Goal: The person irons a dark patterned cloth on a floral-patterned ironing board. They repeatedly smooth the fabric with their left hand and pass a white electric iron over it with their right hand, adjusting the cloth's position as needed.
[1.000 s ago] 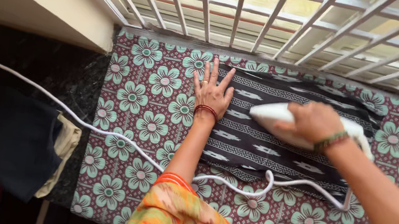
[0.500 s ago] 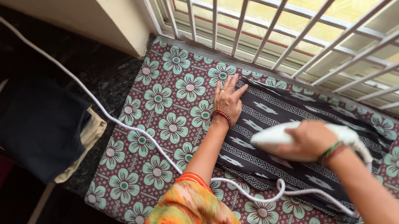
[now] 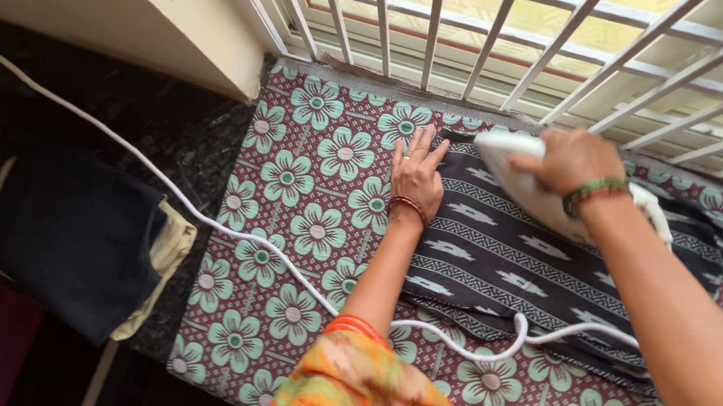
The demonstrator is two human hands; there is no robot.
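While the right hand (image 3: 570, 160) closes around the handle of a white iron (image 3: 529, 187), the iron's soleplate rests on the far edge of a black patterned cloth (image 3: 515, 253), its pointed nose aimed toward the left hand (image 3: 418, 171). That left hand lies flat and open, fingers spread, pressing down the cloth's end just beside the iron's tip; a red bangle sits at its wrist. The cloth stretches out beneath and behind the grip, spread flat over a maroon sheet with teal flowers (image 3: 303, 214) that covers the surface on every side of it. From the rear of the iron, a white cord (image 3: 261, 250) loops along the cloth's near edge, passes under the left forearm and runs away across the sheet and the dark stone counter (image 3: 156, 122). Beyond the gripped iron stands a white window grille (image 3: 498, 34). Well away from both hands, past the cord, a dark folded garment (image 3: 74, 233) lies on a beige one.
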